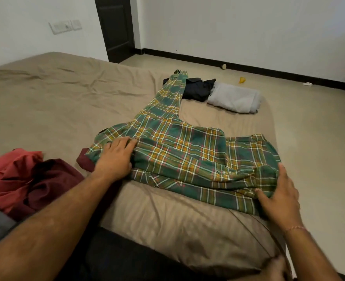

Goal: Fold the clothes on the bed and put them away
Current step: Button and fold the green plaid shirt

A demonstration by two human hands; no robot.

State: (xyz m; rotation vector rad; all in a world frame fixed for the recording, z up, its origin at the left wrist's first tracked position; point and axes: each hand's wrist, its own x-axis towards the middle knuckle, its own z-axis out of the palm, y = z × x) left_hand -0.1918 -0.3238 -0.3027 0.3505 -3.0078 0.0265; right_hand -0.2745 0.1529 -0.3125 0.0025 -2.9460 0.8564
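Observation:
A green and yellow plaid shirt (179, 151) lies spread on the tan bed (56, 102), one sleeve stretched toward the far corner. My left hand (115, 157) presses flat on the shirt's left part, fingers straight. At the shirt's right edge my right hand (279, 191) has thumb and fingers around a bunched fold of the cloth. A folded grey garment (235, 98) and a folded dark garment (198, 88) sit at the bed's far right corner.
A loose pile of red and maroon clothes (25, 179) lies at my left, and a maroon piece pokes out under the plaid shirt. The bed's right edge drops to a tiled floor (309, 122) with small bits of litter. A dark door (117, 27) stands behind.

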